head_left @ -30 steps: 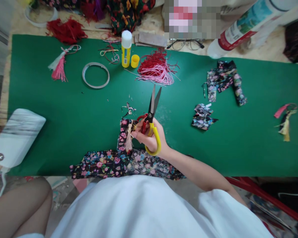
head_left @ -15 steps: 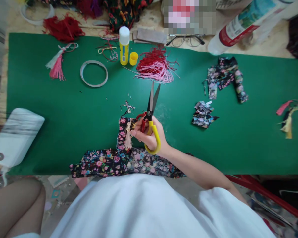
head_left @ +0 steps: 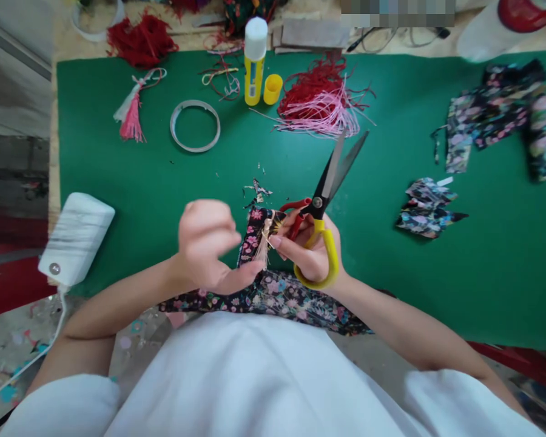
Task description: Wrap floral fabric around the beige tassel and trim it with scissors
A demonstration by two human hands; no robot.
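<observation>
Thread pile [head_left: 321, 103] nr scissors [head_left: 317, 204] — glue stick [head_left: 253, 64] alongside

The left hand [head_left: 209, 243], unseen before, now appears, blurred, at nine o'clock of the cream tassel [head_left: 264, 244]. The scissors [head_left: 317, 204], previously pointing nearly to twelve, now lean towards one o'clock.

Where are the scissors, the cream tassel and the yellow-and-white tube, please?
Scissors [head_left: 317, 203]: head view, on the pivot between handles and blades.
Cream tassel [head_left: 264, 241]: head view, on its hanging strands.
Yellow-and-white tube [head_left: 253, 74]: head view, on its yellow body.
</observation>
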